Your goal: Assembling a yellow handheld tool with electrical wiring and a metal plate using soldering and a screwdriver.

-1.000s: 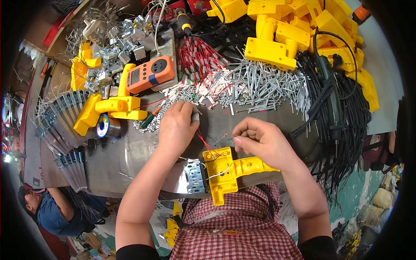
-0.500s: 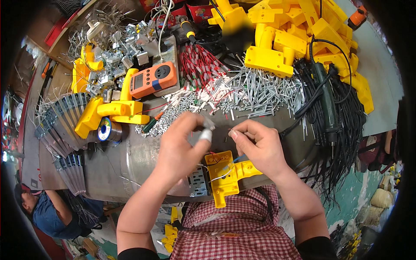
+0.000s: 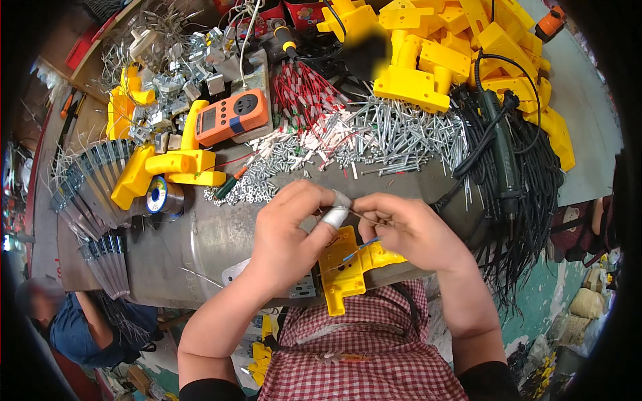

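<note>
My left hand (image 3: pixel 294 220), white tape round its thumb and a finger, is closed in a pinch on the end of a thin dark wire (image 3: pixel 362 216). The same wire runs to the closed fingers of my right hand (image 3: pixel 414 234). Just below my hands, at the table's front edge, lies a yellow plastic housing half (image 3: pixel 344 277), its hollow side up. A blue wire (image 3: pixel 361 249) with a pale end comes from under my right hand and crosses above the housing. Partly behind my left wrist, a perforated metal plate (image 3: pixel 304 289) touches the housing's left side.
Beyond my hands lie heaps of screws (image 3: pixel 408 137), nuts (image 3: pixel 257 184) and red wires (image 3: pixel 304 90). Yellow housings (image 3: pixel 435 60) and black cables (image 3: pixel 528 174) crowd the right. An orange meter (image 3: pixel 231 118), a solder spool (image 3: pixel 164 196) and metal strips stand left. A person (image 3: pixel 83 327) sits lower left.
My hands have come together, and the thin wire now spans between their fingertips. The blue wire over the housing has shifted, its end now free above it.
</note>
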A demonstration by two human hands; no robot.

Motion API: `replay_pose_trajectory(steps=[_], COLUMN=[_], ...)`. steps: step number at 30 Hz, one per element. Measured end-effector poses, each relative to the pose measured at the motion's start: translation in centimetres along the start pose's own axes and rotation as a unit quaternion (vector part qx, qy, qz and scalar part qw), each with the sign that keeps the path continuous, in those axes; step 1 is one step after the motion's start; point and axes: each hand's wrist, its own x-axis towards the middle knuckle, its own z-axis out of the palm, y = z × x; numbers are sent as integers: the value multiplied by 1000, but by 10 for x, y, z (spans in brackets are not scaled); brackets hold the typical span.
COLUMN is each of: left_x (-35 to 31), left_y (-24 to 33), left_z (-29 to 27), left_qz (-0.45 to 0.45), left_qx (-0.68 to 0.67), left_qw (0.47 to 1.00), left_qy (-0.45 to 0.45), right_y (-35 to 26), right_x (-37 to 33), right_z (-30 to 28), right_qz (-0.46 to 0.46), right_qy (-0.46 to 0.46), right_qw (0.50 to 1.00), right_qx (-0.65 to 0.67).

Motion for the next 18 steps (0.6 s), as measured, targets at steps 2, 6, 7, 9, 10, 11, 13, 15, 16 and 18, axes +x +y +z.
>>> replay_pose_trajectory(steps=[2,6,7,9,10,11,13,15,16,18], left_x=[-1,-5,-4,-1,-1,-2,-4,-7,-9,-11], left_y=[-2,0,4,6,6,6,7,0,-3,-4], left_z=[1,2,2,-1,-2,-2,-1,-2,-2,-3], left_qz=[-41,-79,-42,62,162,162,215,122,28,-37], left_qx=[-42,-94,-68,26,120,121,179,125,70,-45], left_qw=[998,992,997,997,977,977,957,982,996,997], left_qy=[10,12,18,45,72,73,80,66,51,46], right_y=[1,-17,-13,-11,-10,-9,-9,-10,-10,-11], right_x=[-3,-3,-1,-1,0,0,-1,-2,-3,-3], right_z=[-6,11,10,11,11,12,11,10,10,10], right_qz=[-93,-95,-139,-183,-173,-164,-146,-128,-122,-115], right_qy=[-49,103,122,140,154,168,162,155,158,160], right_qw=[994,973,962,948,951,953,956,959,961,964], right_qx=[-29,-184,-202,-219,-207,-194,-198,-202,-190,-178])
